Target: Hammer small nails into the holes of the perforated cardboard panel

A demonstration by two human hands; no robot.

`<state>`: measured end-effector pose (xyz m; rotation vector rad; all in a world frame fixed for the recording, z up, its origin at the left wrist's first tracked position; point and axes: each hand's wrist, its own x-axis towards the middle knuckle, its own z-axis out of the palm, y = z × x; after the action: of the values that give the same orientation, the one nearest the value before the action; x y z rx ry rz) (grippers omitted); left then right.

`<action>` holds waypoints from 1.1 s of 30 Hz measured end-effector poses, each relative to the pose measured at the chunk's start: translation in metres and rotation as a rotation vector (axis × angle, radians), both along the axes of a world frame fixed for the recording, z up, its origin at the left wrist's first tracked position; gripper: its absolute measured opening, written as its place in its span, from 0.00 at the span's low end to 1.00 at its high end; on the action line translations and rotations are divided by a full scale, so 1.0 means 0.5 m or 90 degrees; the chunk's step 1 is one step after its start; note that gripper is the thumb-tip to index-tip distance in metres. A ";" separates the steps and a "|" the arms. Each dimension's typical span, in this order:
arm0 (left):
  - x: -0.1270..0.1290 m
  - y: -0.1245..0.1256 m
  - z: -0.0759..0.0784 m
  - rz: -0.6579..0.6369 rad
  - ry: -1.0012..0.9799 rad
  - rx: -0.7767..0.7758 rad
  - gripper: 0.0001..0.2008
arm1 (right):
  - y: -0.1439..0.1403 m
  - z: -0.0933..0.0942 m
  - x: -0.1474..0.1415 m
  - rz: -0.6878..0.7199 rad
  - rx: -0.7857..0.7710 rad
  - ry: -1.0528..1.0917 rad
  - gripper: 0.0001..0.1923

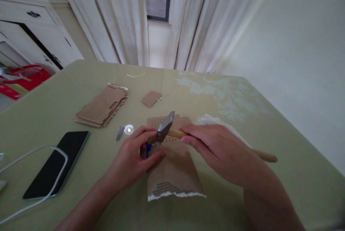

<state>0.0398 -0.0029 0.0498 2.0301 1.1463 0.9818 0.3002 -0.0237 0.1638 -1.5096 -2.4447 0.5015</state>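
The right hand point(215, 148) grips a hammer point(165, 128) whose handle runs rightward, its head just above the small blue tool point(148, 149) pinched upright in the left hand point(134, 157) on perforated cardboard point(172, 166)

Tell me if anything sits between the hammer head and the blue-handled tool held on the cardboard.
Nothing visible does. The hammer in the right hand has its head right over the blue-handled tool, which the left hand pinches upright on the perforated cardboard piece.

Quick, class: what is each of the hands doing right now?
Left hand: closed on a small blue tool, on the cardboard.
Right hand: gripping the hammer.
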 end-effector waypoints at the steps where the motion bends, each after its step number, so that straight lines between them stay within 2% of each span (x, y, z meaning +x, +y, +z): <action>1: 0.000 0.000 0.000 -0.003 0.000 -0.005 0.16 | 0.002 -0.005 -0.005 0.011 -0.011 -0.028 0.18; 4: 0.001 -0.001 0.000 -0.006 -0.007 -0.012 0.15 | 0.005 -0.010 -0.014 0.036 -0.030 -0.081 0.17; 9: 0.002 -0.002 0.005 -0.002 0.000 -0.005 0.17 | 0.003 -0.004 -0.009 0.012 0.003 -0.021 0.17; 14: 0.002 0.000 0.005 -0.006 -0.006 -0.016 0.16 | 0.005 -0.012 -0.005 0.072 -0.012 -0.091 0.16; 20: 0.001 -0.002 -0.001 -0.004 -0.001 -0.010 0.19 | 0.005 0.001 0.023 0.021 0.015 -0.074 0.18; 26: -0.006 0.005 0.005 -0.016 -0.025 -0.018 0.18 | 0.017 -0.013 0.034 0.043 0.028 -0.124 0.17; 28: -0.031 0.022 0.005 0.043 -0.012 -0.001 0.14 | 0.017 -0.016 0.035 0.048 0.027 -0.119 0.18; 30: -0.071 0.045 0.001 0.160 0.069 0.028 0.11 | 0.016 -0.017 0.036 0.046 0.024 -0.116 0.18; 31: -0.094 0.057 -0.003 0.225 0.151 0.034 0.11 | 0.016 -0.017 0.036 0.043 0.021 -0.115 0.18; 33: -0.138 0.078 -0.010 0.334 0.355 -0.018 0.13 | 0.014 -0.017 0.037 0.035 0.014 -0.115 0.19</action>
<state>-0.0293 0.0360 0.0448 2.0838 2.0481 0.6169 0.3187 -0.0165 0.1554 -1.5453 -2.6240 0.3603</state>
